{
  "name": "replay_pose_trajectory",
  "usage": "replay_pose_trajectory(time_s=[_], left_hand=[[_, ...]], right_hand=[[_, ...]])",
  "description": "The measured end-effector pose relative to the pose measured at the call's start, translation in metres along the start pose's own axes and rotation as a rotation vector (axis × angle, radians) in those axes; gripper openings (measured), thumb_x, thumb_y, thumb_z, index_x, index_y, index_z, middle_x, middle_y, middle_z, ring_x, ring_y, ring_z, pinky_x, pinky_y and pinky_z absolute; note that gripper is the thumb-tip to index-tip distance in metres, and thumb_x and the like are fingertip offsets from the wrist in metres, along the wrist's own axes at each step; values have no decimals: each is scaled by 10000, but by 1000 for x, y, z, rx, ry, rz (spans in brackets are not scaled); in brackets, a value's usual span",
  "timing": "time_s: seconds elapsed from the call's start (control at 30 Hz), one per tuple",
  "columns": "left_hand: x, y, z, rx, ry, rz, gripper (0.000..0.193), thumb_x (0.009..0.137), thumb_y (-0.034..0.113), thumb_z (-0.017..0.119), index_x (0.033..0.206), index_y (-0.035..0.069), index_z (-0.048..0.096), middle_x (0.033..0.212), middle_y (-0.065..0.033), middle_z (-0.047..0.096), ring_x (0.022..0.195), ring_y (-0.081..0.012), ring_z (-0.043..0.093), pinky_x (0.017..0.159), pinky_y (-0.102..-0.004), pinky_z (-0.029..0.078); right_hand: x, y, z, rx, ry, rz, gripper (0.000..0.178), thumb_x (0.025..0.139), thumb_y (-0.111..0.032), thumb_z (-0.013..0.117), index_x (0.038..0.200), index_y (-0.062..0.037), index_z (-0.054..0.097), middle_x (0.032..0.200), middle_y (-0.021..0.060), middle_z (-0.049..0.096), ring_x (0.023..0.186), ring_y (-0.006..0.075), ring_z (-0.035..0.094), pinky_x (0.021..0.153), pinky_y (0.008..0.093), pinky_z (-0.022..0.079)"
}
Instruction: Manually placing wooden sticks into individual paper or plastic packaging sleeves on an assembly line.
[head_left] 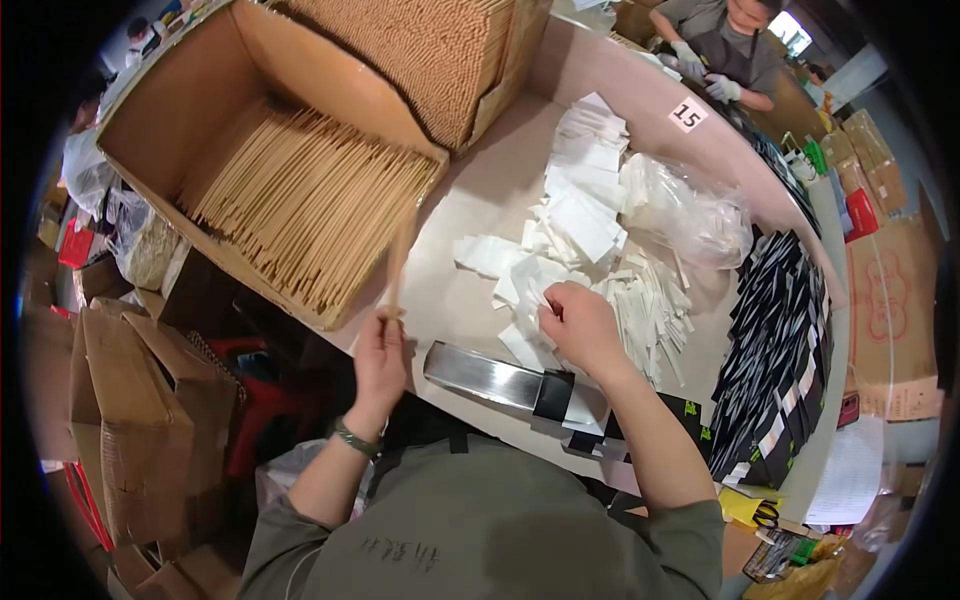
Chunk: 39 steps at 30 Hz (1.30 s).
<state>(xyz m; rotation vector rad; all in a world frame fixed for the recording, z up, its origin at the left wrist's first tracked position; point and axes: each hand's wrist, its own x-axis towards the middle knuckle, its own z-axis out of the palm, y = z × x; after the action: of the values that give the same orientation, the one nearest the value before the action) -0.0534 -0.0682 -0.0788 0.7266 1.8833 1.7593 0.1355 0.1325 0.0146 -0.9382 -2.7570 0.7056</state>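
My left hand (380, 365) is closed around the lower end of a thin light-brown wooden stick (402, 255), which points up and away beside an open cardboard box (140, 150). Motion blurs the stick, so I cannot tell if it is one or a pair. Many similar brown sticks (310, 205) lie side by side in that box. My right hand (583, 325) is closed in a pinch over the white paper slips (585, 220) heaped mid-table; what its fingertips hold is hidden. Near me, a shiny metal strip (485, 375) with a black block lies below both hands.
A second box (490, 110) packed with upright sticks stands behind. A clear plastic bag (690, 210) and narrow white strips (650, 310) lie right of the slips. Black printed sleeves (770, 350) pile along the right rim (800, 430). A gloved co-worker (725, 50) works beyond the table.
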Motion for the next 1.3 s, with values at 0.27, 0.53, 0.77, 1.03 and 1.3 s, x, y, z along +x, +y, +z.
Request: replay_pose_trajectory(time_s=[0.27,0.53,0.77,1.03,1.3], left_hand=[[3,22,-18,189,-121,157,181,1007,147,558,1065,-3,642,822,29,552,728,-48,464,655,-204,388],[10,26,-35,39,-391,-157,84,927,83,639,909,1,631,817,29,581,771,-46,518,696,-202,421],[15,56,2,380,-731,86,88,882,60,683,871,-6,627,847,-56,622,761,-113,626,670,-258,513],[-8,43,68,447,-394,130,185,848,-2,663,1031,8,637,917,-115,641,855,-206,673,746,-310,554],[-21,99,64,621,-688,605,794,672,241,851,1343,33,481,1093,-163,590,963,-283,608,849,-392,491]], right_hand=[[-46,-34,33,-101,-221,-261,95,840,-145,613,804,-57,610,833,125,612,841,340,621,665,448,505],[-61,-41,43,-2,76,-263,210,767,-176,735,834,-43,587,843,120,597,840,318,602,739,433,492],[-112,-3,16,22,104,-224,327,663,-178,829,779,-62,546,1284,222,551,1123,391,541,938,459,438],[-102,-11,14,-4,157,-151,319,674,-143,791,867,-30,565,1192,210,578,1089,389,554,924,458,451],[-115,2,22,36,184,-184,413,663,-102,688,1070,-111,619,937,166,550,873,358,583,735,455,485]])
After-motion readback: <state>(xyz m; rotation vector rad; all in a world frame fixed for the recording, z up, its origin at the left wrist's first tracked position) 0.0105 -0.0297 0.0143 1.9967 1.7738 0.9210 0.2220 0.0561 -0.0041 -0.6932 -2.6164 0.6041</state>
